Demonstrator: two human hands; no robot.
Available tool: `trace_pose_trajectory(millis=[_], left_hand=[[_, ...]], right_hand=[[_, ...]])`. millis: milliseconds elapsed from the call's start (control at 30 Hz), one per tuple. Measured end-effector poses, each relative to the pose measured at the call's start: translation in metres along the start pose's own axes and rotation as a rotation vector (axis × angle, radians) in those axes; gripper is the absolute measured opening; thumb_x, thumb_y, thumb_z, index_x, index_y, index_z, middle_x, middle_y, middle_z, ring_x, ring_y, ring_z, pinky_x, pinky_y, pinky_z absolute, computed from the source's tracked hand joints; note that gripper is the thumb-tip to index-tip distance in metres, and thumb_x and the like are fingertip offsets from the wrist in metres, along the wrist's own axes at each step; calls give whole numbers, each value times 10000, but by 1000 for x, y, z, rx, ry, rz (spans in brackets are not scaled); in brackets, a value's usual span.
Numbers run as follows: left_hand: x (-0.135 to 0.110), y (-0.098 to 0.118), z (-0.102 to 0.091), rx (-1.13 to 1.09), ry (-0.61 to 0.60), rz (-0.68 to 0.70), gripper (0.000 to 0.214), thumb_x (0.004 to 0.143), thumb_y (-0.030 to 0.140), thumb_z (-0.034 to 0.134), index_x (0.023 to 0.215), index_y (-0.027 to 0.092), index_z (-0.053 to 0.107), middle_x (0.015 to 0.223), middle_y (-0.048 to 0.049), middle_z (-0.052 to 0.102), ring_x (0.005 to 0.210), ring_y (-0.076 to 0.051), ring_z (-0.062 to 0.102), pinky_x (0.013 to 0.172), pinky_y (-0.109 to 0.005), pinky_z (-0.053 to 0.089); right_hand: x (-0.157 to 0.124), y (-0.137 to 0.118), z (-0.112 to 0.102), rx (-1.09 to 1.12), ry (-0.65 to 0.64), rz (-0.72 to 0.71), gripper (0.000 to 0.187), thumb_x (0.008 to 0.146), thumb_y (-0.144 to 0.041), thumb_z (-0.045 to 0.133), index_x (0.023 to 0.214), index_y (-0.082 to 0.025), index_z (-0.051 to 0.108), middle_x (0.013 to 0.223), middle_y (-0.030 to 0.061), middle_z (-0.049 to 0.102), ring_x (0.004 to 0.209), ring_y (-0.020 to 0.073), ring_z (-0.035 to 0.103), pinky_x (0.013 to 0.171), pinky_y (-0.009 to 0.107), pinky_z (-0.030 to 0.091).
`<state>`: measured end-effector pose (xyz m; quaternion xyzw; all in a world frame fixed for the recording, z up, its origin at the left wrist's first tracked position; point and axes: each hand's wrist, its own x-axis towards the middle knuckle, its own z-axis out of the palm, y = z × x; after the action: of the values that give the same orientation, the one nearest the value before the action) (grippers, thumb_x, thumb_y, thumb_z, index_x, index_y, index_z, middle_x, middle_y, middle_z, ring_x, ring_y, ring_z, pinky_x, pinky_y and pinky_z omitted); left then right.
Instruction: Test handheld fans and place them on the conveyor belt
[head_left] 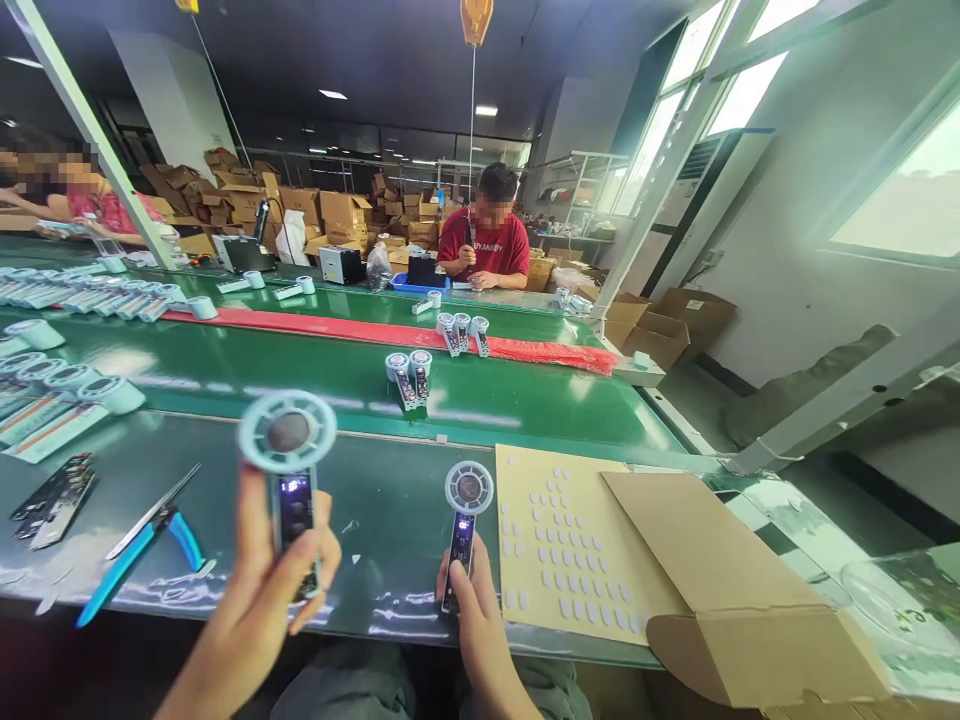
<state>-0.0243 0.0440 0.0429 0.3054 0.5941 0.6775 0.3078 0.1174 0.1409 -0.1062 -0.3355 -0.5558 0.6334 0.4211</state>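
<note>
The green desk [225, 365] runs from the near edge far back to a person in a red shirt [486, 245] seated at the far side, with stacked cartons behind. On the near right lies an open cardboard box [720, 590], its flap over a tan sheet of small white pads [555, 540]. More fans stand in clusters at mid-desk [409, 375] and along the far left.

The left hand [255, 600] holds a small handheld fan [289, 470] upright, fingers clenched round its handle, thumb on the front where the display is lit. The right hand [476, 625] grips the lower handle of a second fan [465, 525] lying on the desk just left of the pad sheet, fingers closed on it, its display also lit.

Blue-handled cutters [142, 550] lie near left, beside dark circuit strips [52, 495].

To check both units well, I'd judge it best to keep thumbs off the displays and each head clear of the fingers.
</note>
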Motion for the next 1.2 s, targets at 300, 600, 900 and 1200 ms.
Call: trace_pose_trajectory(millis=[300, 600, 900, 1200], left_hand=[[-23, -70, 32, 14, -150, -424, 649, 823, 561, 446, 1325, 567, 34, 1356, -8, 355, 577, -44, 403, 489, -142, 341], [-14, -92, 36, -122, -125, -391, 751, 816, 476, 531, 1341, 507, -5, 870, 12, 451, 532, -51, 380, 448, -128, 267], [-14, -96, 43, -208, -113, -315, 839, 772, 389, 601, 1370, 399, 13, 792, 18, 470, 480, -48, 341, 413, -138, 263], [-13, -103, 40, -238, -94, -281, 837, 778, 381, 582, 1369, 395, -11, 622, 66, 410, 396, -46, 313, 370, -144, 233]], right_hand=[[-3, -3, -4, -69, 13, 21, 461, 879, -537, 413, 1190, -202, 465, 1034, 67, 544, 1007, 237, 494, 855, 332, 411], [-3, -8, -3, 5, -36, 53, 374, 907, -481, 384, 1137, -187, 409, 806, 15, 504, 736, 184, 487, 726, 291, 418], [-4, -6, -2, -28, -49, 9, 419, 900, -473, 407, 1201, -181, 396, 1045, 61, 522, 956, 202, 488, 821, 292, 404], [-8, -4, -2, -20, -73, -5, 438, 894, -472, 424, 1223, -187, 381, 1182, 84, 490, 1108, 216, 443, 950, 343, 349]])
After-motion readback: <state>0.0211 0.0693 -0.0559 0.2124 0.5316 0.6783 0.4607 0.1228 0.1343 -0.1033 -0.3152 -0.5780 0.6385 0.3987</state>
